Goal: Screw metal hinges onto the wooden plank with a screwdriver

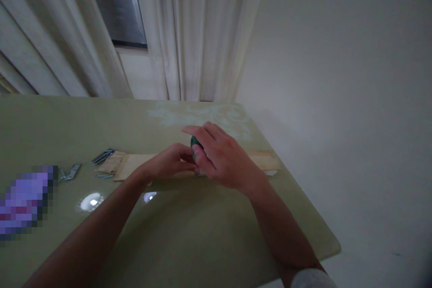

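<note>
A pale wooden board [133, 165] lies lengthwise across the table, its right end [265, 160] showing beyond my right hand. My right hand [222, 157] is closed from above around the green handle of a screwdriver [195, 142], which stands roughly upright over the board. The screwdriver's lower part is hidden by my fingers. My left hand [170, 159] rests low at the board, its fingers drawn together close beside the screwdriver. What those fingertips pinch, if anything, is hidden.
Several screws [104, 156] lie by a small wood piece [111, 163] at the board's left end. Farther left are a metal hinge-like plate [72, 171] and a blurred purple item [29, 200]. The table [202, 243] ends at a right edge near the wall; curtains [205, 31] hang behind.
</note>
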`<action>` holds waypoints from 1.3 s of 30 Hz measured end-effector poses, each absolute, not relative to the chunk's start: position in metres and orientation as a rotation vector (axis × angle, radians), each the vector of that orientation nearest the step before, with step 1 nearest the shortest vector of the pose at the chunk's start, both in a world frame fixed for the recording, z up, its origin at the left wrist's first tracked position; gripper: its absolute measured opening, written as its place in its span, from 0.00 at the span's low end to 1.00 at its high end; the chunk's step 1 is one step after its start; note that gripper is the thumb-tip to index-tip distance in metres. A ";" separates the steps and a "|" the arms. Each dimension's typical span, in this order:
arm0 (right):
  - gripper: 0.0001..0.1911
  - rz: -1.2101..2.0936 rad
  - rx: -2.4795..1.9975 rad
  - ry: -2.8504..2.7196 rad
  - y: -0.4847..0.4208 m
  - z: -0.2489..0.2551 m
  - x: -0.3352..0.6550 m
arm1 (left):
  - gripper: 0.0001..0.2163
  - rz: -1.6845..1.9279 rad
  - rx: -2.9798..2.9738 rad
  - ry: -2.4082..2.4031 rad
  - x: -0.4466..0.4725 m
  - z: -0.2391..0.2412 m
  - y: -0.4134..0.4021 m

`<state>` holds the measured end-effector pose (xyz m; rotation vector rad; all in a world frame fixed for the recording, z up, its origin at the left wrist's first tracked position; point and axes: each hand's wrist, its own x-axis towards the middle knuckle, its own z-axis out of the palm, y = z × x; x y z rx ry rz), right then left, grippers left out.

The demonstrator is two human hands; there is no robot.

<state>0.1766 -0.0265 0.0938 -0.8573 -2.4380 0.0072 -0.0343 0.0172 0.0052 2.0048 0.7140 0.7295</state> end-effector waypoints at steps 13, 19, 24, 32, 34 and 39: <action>0.19 -0.200 -1.223 -2.330 -0.027 0.090 0.170 | 0.03 0.736 1.867 0.759 -0.028 -0.002 0.018; 0.17 -0.165 -0.903 -2.402 -0.024 0.089 0.177 | 0.06 0.664 1.932 0.727 -0.037 0.001 0.020; 0.22 -0.360 -1.125 -2.360 -0.022 0.086 0.175 | 0.07 0.713 1.945 0.655 -0.039 -0.004 0.024; 0.18 -0.267 -0.783 -2.438 -0.021 0.085 0.174 | 0.09 0.676 2.050 0.675 -0.042 0.003 0.019; 0.18 -0.305 -0.956 -2.399 -0.022 0.085 0.174 | 0.10 0.687 2.034 0.644 -0.041 0.002 0.019; 0.18 -0.131 -0.958 -2.380 -0.024 0.088 0.176 | 0.08 0.748 1.929 0.664 -0.035 -0.005 0.021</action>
